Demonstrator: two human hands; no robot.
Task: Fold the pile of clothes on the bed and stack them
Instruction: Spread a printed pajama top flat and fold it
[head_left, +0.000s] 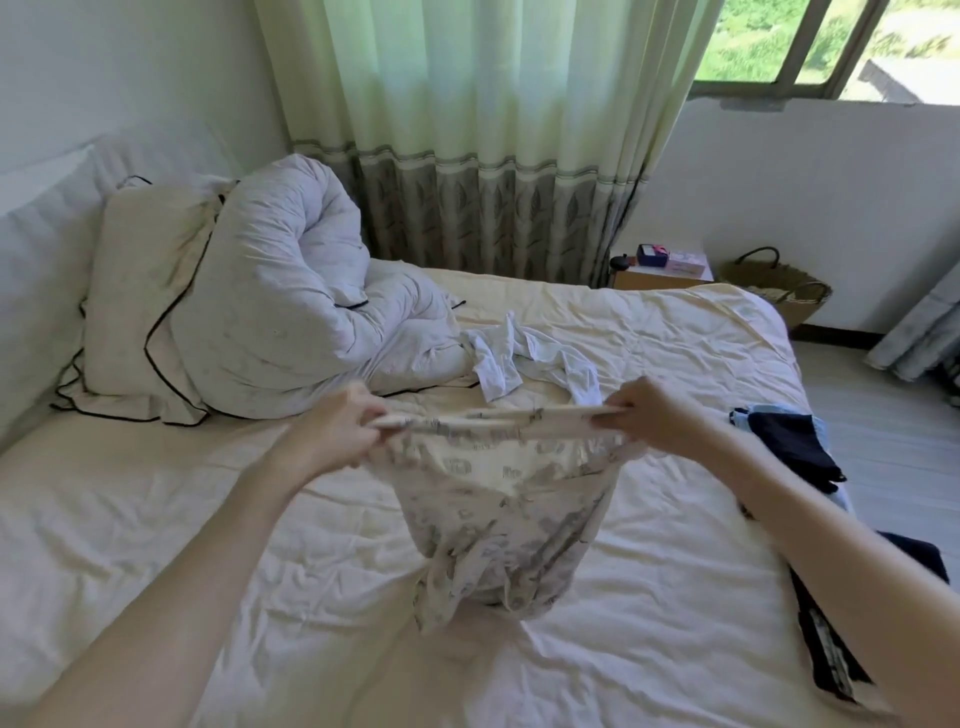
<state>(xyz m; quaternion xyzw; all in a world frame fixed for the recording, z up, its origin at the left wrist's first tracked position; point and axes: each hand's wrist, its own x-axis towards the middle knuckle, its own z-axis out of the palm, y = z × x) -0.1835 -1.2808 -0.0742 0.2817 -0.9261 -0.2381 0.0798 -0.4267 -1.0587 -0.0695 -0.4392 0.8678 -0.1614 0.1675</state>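
A cream garment with a grey print (493, 519) hangs above the bed (156, 545), stretched between both hands by its top band. My left hand (337, 431) grips the band's left end and my right hand (649, 415) grips its right end. The cloth's lower part bunches down onto the sheet. Behind it a crumpled white garment (524, 358) lies loose on the bed. Dark navy and light blue clothes (795, 447) sit at the bed's right edge, with more dark cloth (831, 654) under my right forearm.
A rolled white duvet (291, 291) and a black-trimmed pillow (145, 291) fill the bed's head end at the left. Beyond the bed stand a small bedside table (660, 273) with boxes and a woven basket (774, 288). Green curtains (467, 130) cover the window.
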